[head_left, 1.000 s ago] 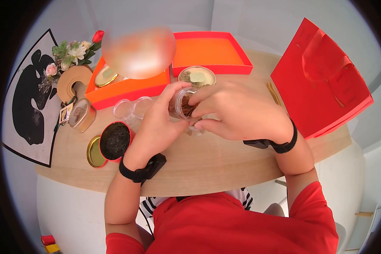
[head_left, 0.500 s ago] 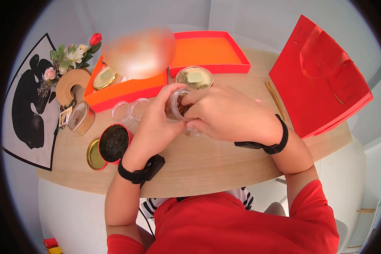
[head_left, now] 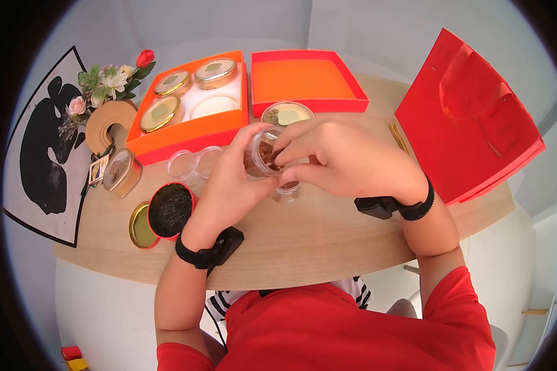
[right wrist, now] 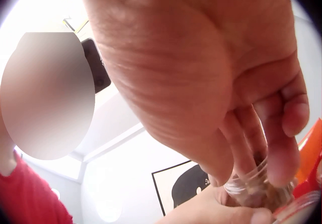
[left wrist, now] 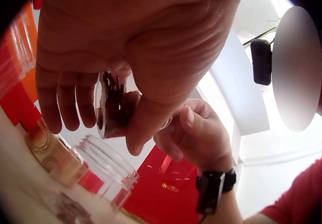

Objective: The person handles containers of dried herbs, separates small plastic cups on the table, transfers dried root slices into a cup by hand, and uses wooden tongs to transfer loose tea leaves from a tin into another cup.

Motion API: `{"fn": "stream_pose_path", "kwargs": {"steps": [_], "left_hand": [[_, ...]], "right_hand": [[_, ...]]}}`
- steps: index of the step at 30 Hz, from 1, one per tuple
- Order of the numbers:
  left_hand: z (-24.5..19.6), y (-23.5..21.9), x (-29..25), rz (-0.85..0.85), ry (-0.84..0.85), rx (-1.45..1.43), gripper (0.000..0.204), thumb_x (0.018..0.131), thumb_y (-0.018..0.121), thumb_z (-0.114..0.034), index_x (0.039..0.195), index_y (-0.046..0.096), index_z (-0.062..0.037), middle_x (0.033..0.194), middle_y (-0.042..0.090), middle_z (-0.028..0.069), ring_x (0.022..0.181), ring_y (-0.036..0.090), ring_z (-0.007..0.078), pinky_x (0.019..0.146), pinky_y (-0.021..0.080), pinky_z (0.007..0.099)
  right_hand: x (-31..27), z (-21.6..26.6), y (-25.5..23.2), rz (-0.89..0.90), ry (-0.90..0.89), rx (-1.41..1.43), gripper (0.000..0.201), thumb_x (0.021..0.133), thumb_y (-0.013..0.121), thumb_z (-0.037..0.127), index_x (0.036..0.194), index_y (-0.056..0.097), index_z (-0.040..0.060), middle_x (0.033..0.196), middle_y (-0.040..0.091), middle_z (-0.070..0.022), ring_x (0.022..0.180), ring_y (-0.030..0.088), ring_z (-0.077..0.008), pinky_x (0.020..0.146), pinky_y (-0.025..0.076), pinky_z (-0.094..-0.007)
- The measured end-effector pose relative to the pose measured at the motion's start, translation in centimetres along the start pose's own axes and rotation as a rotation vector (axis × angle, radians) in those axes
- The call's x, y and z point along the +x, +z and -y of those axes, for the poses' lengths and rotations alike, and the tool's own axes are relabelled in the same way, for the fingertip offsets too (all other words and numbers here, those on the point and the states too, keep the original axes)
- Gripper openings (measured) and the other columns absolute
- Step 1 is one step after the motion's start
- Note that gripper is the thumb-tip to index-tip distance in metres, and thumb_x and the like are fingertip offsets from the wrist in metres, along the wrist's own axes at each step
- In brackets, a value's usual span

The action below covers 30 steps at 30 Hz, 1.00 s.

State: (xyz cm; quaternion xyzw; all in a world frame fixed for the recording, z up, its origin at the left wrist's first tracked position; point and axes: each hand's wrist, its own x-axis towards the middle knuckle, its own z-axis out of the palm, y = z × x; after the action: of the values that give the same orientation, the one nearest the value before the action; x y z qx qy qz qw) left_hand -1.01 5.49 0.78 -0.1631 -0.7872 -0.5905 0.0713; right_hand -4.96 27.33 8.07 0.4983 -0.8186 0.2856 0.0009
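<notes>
My left hand (head_left: 229, 179) grips a clear plastic jar (head_left: 251, 154) around its side, thumb near the rim, with the mouth tilted to the right. Reddish-brown dried pieces (head_left: 267, 152) lie inside. The fingers of my right hand (head_left: 343, 162) reach into that mouth, while its thumb stays outside by the rim; their tips are partly hidden. Beneath the hands, a second clear jar (head_left: 288, 194) stands on the table, partly covered. In the left wrist view this lower jar (left wrist: 108, 166) shows an uncovered threaded mouth, below and beside the held jar (left wrist: 113, 106).
Left of the hands stand two clear jars (head_left: 181, 166), a red canister (head_left: 195, 201) of dark strands and its gold lid (head_left: 140, 230). Behind are an orange box (head_left: 185, 133) with gold-lidded tins, its tray-like other half (head_left: 309, 77) and a round tin (head_left: 297, 116). A red bag (head_left: 470, 130) stands right.
My right hand's fingers dip deeper into the jar, then draw back slightly to the right. My left hand keeps its hold on the jar, which shifts only a little.
</notes>
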Motion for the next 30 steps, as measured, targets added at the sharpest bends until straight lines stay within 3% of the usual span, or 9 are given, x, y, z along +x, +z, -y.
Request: {"fn": "stream_pose_path", "kwargs": {"steps": [3, 5, 6, 11, 13, 16, 20, 26, 30], "left_hand": [[0.0, 0.0, 0.1, 0.013, -0.032, -0.020, 0.074, 0.085, 0.083, -0.001, 0.151, 0.050, -0.0039, 0.132, 0.069, 0.0144, 0.123, 0.068, 0.0228, 0.106, 0.056, 0.0386], [0.3, 0.0, 0.2, 0.008, -0.031, -0.040, 0.075, 0.084, 0.084, -0.001, 0.151, 0.050, -0.0035, 0.131, 0.069, 0.0143, 0.124, 0.068, 0.0225, 0.107, 0.055, 0.0388], [0.4, 0.0, 0.2, 0.016, -0.039, -0.046, 0.077, 0.084, 0.085, -0.001, 0.152, 0.049, -0.0034, 0.132, 0.069, 0.0126, 0.124, 0.067, 0.0200, 0.109, 0.054, 0.0375], [0.3, -0.2, 0.2, 0.023, -0.072, -0.063, 0.079, 0.083, 0.087, -0.002, 0.152, 0.050, -0.0033, 0.132, 0.070, 0.0112, 0.124, 0.067, 0.0176, 0.111, 0.052, 0.0367], [0.6, -0.3, 0.2, 0.031, -0.043, -0.054, 0.078, 0.084, 0.087, -0.004, 0.152, 0.048, -0.0033, 0.136, 0.066, 0.0153, 0.128, 0.066, 0.0232, 0.111, 0.054, 0.0394], [0.3, -0.3, 0.2, 0.026, -0.076, -0.066, 0.078, 0.085, 0.086, -0.004, 0.152, 0.048, -0.0033, 0.138, 0.065, 0.0152, 0.129, 0.065, 0.0232, 0.111, 0.053, 0.0393], [0.2, -0.3, 0.1, -0.013, -0.072, -0.069, 0.074, 0.085, 0.087, -0.005, 0.150, 0.052, -0.0023, 0.132, 0.071, 0.0110, 0.120, 0.069, 0.0177, 0.107, 0.054, 0.0363], [0.4, -0.6, 0.3, -0.042, -0.060, -0.045, 0.074, 0.086, 0.088, -0.006, 0.150, 0.052, -0.0021, 0.131, 0.071, 0.0113, 0.121, 0.069, 0.0179, 0.106, 0.055, 0.0364], [0.8, -0.6, 0.4, -0.084, -0.073, -0.072, 0.074, 0.086, 0.086, -0.004, 0.151, 0.050, -0.0031, 0.134, 0.070, 0.0135, 0.125, 0.069, 0.0211, 0.108, 0.055, 0.0374]], "right_hand": [[0.1, -0.5, -0.4, 0.000, 0.021, 0.056, 0.014, 0.091, 0.074, 0.010, 0.096, 0.079, -0.0013, 0.101, 0.075, -0.0150, 0.091, 0.070, -0.0356, 0.084, 0.056, -0.0442], [0.2, -1.4, -0.3, 0.001, -0.046, 0.049, 0.021, 0.096, 0.078, 0.009, 0.114, 0.080, -0.0027, 0.117, 0.078, -0.0118, 0.081, 0.072, -0.0224, 0.072, 0.058, -0.0335], [0.3, -1.5, -0.5, 0.001, -0.047, 0.049, 0.021, 0.096, 0.078, 0.009, 0.114, 0.080, -0.0027, 0.117, 0.078, -0.0118, 0.081, 0.072, -0.0224, 0.072, 0.058, -0.0335], [0.7, -1.8, -1.2, 0.000, 0.230, 0.465, 0.019, 0.101, 0.075, 0.008, 0.113, 0.080, -0.0051, 0.113, 0.079, -0.0116, 0.069, 0.064, -0.0113, 0.065, 0.055, -0.0275], [0.9, -2.2, -1.3, -0.002, 0.242, 0.498, 0.018, 0.101, 0.075, 0.008, 0.112, 0.081, -0.0050, 0.113, 0.079, -0.0115, 0.066, 0.063, -0.0112, 0.064, 0.054, -0.0274], [1.1, -2.9, -1.4, -0.011, 0.275, 0.591, 0.019, 0.102, 0.074, 0.012, 0.111, 0.082, -0.0028, 0.105, 0.079, -0.0085, 0.063, 0.062, -0.0105, 0.062, 0.052, -0.0265], [1.0, -3.3, -1.8, -0.024, 0.353, 0.702, 0.021, 0.101, 0.075, 0.016, 0.111, 0.084, 0.0002, 0.094, 0.079, -0.0045, 0.062, 0.061, -0.0097, 0.061, 0.049, -0.0256], [0.7, -3.7, -2.9, -0.080, 0.343, 0.693, 0.022, 0.101, 0.074, 0.017, 0.109, 0.084, -0.0003, 0.088, 0.078, -0.0043, 0.062, 0.061, -0.0098, 0.061, 0.049, -0.0267], [0.0, -3.3, -4.1, -0.021, 0.338, 0.574, 0.021, 0.099, 0.076, 0.019, 0.104, 0.085, 0.0001, 0.082, 0.076, -0.0040, 0.061, 0.060, -0.0101, 0.061, 0.049, -0.0272]]}}
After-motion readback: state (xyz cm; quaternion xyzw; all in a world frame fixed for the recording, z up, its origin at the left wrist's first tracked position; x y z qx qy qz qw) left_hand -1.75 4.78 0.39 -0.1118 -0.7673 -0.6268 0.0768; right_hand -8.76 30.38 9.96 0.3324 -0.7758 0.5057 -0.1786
